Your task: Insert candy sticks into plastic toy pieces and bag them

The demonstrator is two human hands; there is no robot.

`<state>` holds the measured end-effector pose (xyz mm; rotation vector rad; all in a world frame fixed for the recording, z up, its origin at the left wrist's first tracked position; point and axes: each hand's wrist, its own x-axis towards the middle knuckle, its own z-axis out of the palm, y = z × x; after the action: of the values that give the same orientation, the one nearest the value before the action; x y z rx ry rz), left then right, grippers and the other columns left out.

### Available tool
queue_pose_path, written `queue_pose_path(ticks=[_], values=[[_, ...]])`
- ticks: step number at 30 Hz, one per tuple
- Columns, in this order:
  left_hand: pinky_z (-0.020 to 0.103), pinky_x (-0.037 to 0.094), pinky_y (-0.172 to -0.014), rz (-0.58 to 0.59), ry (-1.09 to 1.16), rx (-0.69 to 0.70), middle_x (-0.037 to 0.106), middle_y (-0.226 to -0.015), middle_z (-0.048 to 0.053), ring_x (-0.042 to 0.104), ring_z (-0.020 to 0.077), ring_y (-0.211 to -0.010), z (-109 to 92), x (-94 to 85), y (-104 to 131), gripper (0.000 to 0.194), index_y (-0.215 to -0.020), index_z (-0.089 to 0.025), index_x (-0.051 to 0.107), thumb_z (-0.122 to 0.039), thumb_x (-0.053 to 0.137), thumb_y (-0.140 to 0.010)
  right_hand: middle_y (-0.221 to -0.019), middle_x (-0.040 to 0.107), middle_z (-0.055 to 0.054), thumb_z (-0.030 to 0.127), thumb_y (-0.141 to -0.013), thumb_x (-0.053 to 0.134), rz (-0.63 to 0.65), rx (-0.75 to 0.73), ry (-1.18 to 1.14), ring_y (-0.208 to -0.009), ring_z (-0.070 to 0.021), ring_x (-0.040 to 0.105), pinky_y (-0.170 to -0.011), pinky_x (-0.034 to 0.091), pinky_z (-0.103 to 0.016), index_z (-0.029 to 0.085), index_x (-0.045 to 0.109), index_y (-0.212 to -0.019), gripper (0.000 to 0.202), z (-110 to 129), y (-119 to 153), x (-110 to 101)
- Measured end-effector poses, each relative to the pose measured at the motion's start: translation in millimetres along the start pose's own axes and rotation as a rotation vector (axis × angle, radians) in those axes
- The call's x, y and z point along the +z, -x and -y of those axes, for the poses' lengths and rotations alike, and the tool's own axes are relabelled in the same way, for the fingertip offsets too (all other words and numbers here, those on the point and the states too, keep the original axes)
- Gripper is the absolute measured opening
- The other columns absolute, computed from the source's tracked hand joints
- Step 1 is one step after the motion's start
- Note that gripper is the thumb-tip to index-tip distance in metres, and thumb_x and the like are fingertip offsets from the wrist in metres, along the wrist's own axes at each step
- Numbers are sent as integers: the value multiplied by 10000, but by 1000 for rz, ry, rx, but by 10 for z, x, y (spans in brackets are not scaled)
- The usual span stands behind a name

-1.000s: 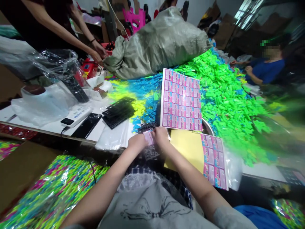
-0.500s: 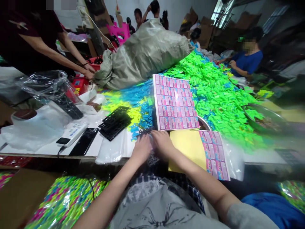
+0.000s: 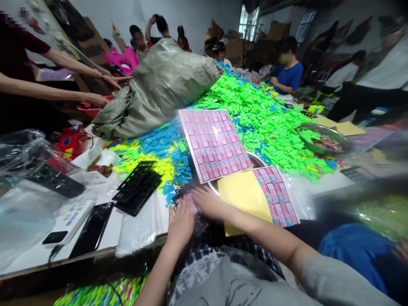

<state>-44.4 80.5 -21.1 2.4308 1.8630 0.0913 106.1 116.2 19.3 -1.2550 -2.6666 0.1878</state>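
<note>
My left hand (image 3: 181,222) lies over a black slotted plastic plate (image 3: 181,192) at the table's front edge, fingers stretched forward and thumb apart. From the right, my right hand (image 3: 210,203) reaches to the same spot, its fingers bent down and close together. A faint pinkish patch shows between the hands, too blurred to name. Left of them lies a stack of black slotted plates (image 3: 138,187). Just beyond my right hand, a sheet of pink printed cards (image 3: 216,144) rests across a metal bowl (image 3: 258,160). A yellow-backed card sheet (image 3: 245,197) lies by my right forearm.
Green plastic pieces (image 3: 261,114) and blue ones (image 3: 159,140) are heaped behind, with a large grey sack (image 3: 168,85) on top. A phone (image 3: 92,229), a white power bank (image 3: 70,223) and clear bags (image 3: 137,231) lie left. Another person's hands (image 3: 105,91) touch the sack area.
The view has swung right, so the table things appear farther left. My hands have drawn slightly apart over the plate. The other person's hands have come apart near the sack.
</note>
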Motion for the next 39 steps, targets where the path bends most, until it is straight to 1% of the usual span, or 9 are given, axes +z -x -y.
queue_pose_path(ticks=[4, 8, 10, 12, 15, 19, 24, 33, 39], values=[[528, 75, -1084, 18, 19, -5, 175, -1458, 64, 168, 232, -1343, 36, 6, -11, 534, -1381, -131, 198, -321, 135, -885, -1099, 626, -66, 214, -856, 408, -69, -76, -151, -1008, -173, 551, -907, 360, -323, 203, 535, -1153, 323, -170, 167, -406], [571, 82, -1064, 57, 70, -46, 175, -1452, 132, 172, 271, -1338, -52, -139, -53, 550, -1371, -85, 211, -335, 156, -885, -1098, 627, -48, 153, -851, 316, -407, 450, -158, -1006, -166, 545, -897, 370, -304, 205, 538, -1174, 395, -800, 656, -711], [575, 88, -1061, 12, 106, -16, 168, -1450, 163, 145, 284, -1342, -287, -253, -130, 568, -1369, -67, 205, -361, 173, -885, -1140, 607, -58, 148, -835, 302, -408, 721, -83, -1057, -179, 522, -912, 368, -309, 188, 550, -1173, 422, -1160, 940, -749], [540, 93, -1077, -41, 147, 163, 162, -1459, 143, 111, 264, -1352, -660, -331, -260, 580, -1383, -100, 164, -388, 205, -881, -1172, 584, -93, 152, -839, 261, -375, 829, -47, -1085, -200, 509, -926, 359, -332, 148, 521, -1211, 454, -1431, 1163, -719], [460, 104, -1103, 6, 194, 517, 189, -1461, 117, 96, 234, -1357, -1273, -295, -513, 630, -1382, -140, 181, -489, 237, -861, -1254, 523, -105, 217, -859, 277, -281, 830, -25, -1150, -204, 462, -965, 324, -326, 131, 456, -1269, 455, -1595, 1301, -598], [470, 83, -1102, 43, 169, 531, 216, -1446, 160, 99, 266, -1353, -1704, -32, -776, 688, -1366, -105, 229, -543, 260, -837, -1408, 327, -103, 403, -839, 400, -144, 791, 16, -1296, -243, 271, -1043, 202, -362, 131, 355, -1334, 567, -1546, 1232, -388], [476, 105, -1101, 43, 156, 526, 246, -1436, 155, 155, 275, -1342, -1674, 181, -844, 713, -1368, -109, 233, -576, 197, -831, -1409, 302, -158, 480, -865, 299, -68, 827, 45, -1333, -269, 165, -1060, 93, -426, 70, 342, -1334, 625, -1538, 1129, -192], [484, 110, -1101, 108, 182, 523, 307, -1408, 168, 206, 280, -1328, -1656, 138, -815, 739, -1357, -121, 272, -603, 113, -821, -1391, 339, -160, 447, -841, 367, -67, 803, 49, -1312, -249, 233, -1065, 92, -399, 69, 160, -1393, 700, -1537, 1108, -145], [470, 112, -1101, 104, 176, 510, 323, -1408, 135, 209, 268, -1328, -1642, 119, -792, 719, -1350, -149, 292, -601, 104, -825, -1406, 316, -148, 340, -865, 322, -55, 772, 98, -1309, -265, 230, -1062, 85, -420, 81, 310, -1344, 544, -1710, 1066, -243]])
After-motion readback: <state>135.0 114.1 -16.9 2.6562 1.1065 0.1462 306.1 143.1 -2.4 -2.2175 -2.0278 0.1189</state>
